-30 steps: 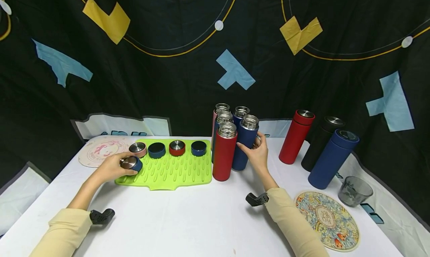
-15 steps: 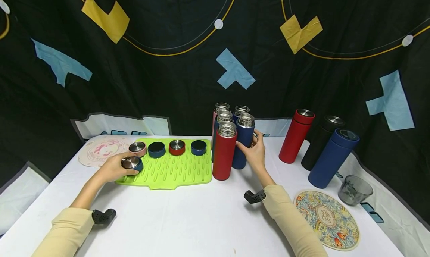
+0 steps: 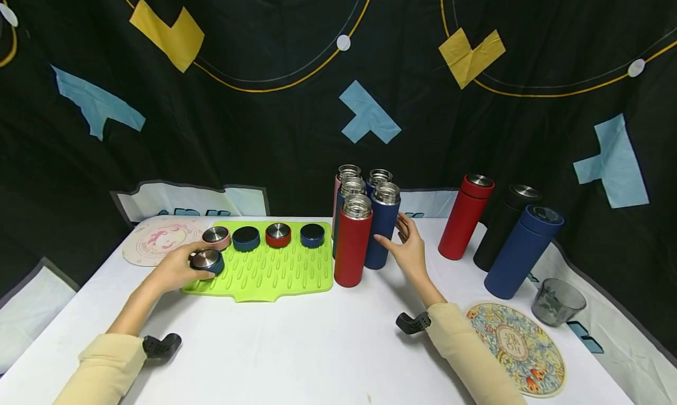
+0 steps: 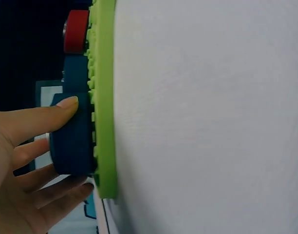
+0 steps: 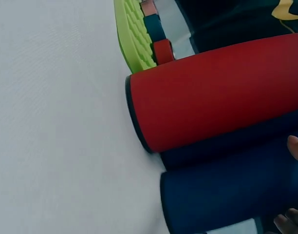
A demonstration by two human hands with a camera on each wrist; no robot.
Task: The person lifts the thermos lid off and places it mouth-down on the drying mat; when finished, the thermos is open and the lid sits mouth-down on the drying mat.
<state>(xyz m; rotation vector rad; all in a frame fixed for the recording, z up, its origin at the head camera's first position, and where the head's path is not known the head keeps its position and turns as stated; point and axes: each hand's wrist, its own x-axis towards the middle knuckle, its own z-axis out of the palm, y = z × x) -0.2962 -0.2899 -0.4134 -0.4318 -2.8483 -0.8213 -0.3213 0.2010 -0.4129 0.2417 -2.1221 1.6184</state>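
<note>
A: The left hand (image 3: 176, 268) is gripping a steel-topped blue flask lid (image 3: 207, 258), thumb bearing on one side of the wall and fingers curving round the rest. What's the right doing?

B: The right hand (image 3: 411, 254) is lying loosely about a navy flask (image 3: 384, 220), thumb in front and fingers by the right side. It isn't clasping; whether a fingertip is touching, I can't tell.

A: And the lid is sitting on the lime-green drying mat (image 3: 275, 274)?

B: It's looking that way, at the near left corner, on raised ridges that are seeming rubbery. The pink lid (image 3: 216, 237) is resting just behind.

A: How are you judging its handling?

B: Light, stiff, hardly fragile. The matt wall should be giving good friction; the polished steel top would be slipping under a fingertip.

A: So you'd be holding the wall?

B: Yes, thumb opposing fingers. The flask is probably weighing more: a straight, smooth cylinder, standing upright just beside a red flask (image 3: 353, 246). I'd be gripping its middle, avoiding the bare threaded neck (image 3: 386, 193).
</note>
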